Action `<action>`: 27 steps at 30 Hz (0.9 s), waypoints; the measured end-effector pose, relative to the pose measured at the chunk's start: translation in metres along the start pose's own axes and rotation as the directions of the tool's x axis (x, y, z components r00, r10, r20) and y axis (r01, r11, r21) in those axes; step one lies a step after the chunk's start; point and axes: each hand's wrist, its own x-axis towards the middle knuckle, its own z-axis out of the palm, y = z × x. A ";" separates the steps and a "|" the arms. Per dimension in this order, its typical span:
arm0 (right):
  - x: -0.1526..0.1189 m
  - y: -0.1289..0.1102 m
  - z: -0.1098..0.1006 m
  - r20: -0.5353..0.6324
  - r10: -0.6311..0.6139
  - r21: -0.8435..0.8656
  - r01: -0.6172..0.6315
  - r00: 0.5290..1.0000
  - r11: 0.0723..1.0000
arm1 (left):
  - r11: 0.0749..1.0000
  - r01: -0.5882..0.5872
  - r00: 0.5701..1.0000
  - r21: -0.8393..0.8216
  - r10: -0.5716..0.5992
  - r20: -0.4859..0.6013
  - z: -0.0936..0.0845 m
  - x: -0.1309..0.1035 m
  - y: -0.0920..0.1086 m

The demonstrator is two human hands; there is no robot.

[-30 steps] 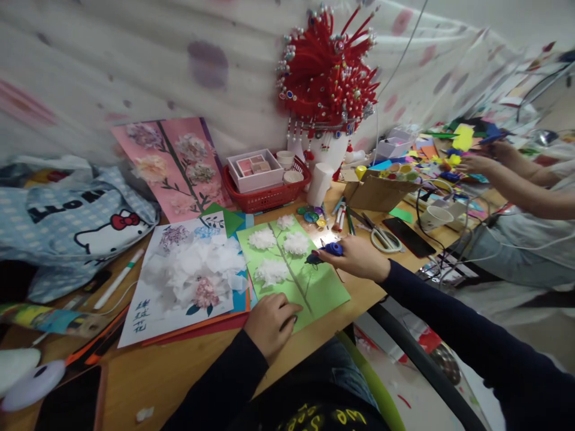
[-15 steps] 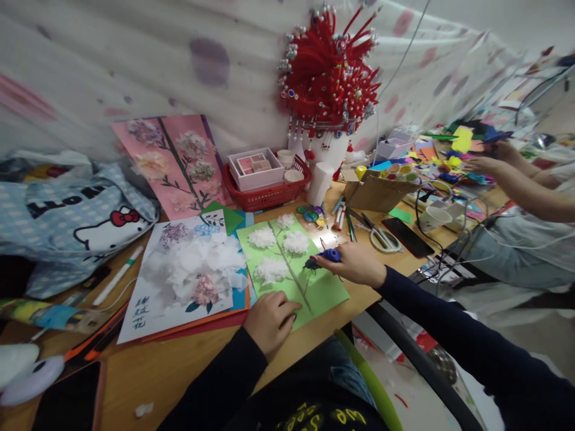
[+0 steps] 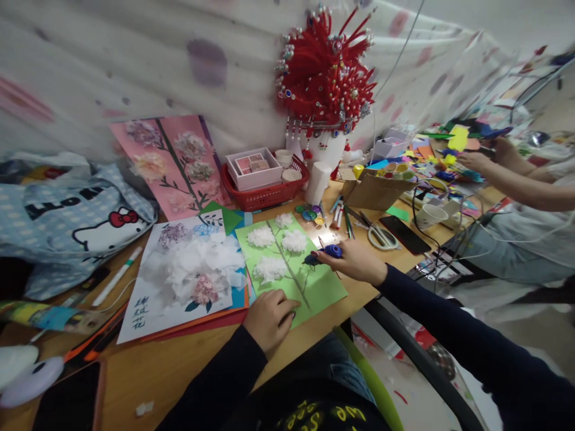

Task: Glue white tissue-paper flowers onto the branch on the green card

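Observation:
A green sheet (image 3: 321,291) lies on the table with a painted branch and several white ruffled paper flowers (image 3: 269,269) on it. My left hand (image 3: 272,320) rests on the sheet's near left edge, index finger stretched out, holding nothing. Above the right part of the sheet, my right hand (image 3: 359,260) grips what looks like a blue glue gun (image 3: 333,251). Its dark tip points left, close to the branch; whether it touches the paper I cannot tell. Left of the green sheet, a white sheet (image 3: 153,287) carries a large white paper flower (image 3: 193,266).
Scissors (image 3: 381,237), a phone (image 3: 405,235) and markers (image 3: 336,216) lie beyond my right hand. Behind stand a red basket (image 3: 265,194), a white cylinder (image 3: 317,182) and a red beaded headdress (image 3: 326,78). Another person's hands (image 3: 476,163) work at the far right.
The view has shifted very slightly. Both my hands keep nearly the same places over the green sheet. The other person's hands have moved a little.

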 end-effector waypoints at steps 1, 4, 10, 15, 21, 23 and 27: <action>0.000 0.000 0.000 -0.002 0.000 0.002 0.000 1.000 1.000 | 1.000 0.004 1.000 0.003 -0.004 0.002 0.000 0.000 0.000; -0.003 0.001 0.000 0.018 0.003 0.010 -0.003 1.000 1.000 | 1.000 0.005 1.000 0.004 -0.005 0.005 0.001 0.000 -0.001; -0.008 0.004 0.001 -0.004 0.037 -0.018 -0.037 0.999 0.999 | 1.000 0.000 1.000 0.002 0.000 0.002 -0.001 0.001 0.000; -0.008 0.005 0.005 -0.008 0.003 -0.024 -0.004 1.000 1.000 | 1.000 0.003 1.000 -0.009 -0.003 0.011 0.000 0.000 -0.001; -0.010 0.004 0.002 -0.033 0.020 -0.035 -0.021 0.999 0.999 | 1.000 0.001 1.000 0.004 -0.001 -0.004 0.001 -0.001 -0.001; -0.011 0.004 0.001 0.010 0.013 -0.001 -0.013 1.000 1.000 | 1.000 -0.005 1.000 0.004 0.005 -0.005 0.001 -0.001 -0.001; -0.011 0.004 0.001 0.003 0.021 0.043 -0.021 1.000 0.999 | 1.000 -0.006 1.000 0.003 0.006 0.002 0.001 0.000 -0.001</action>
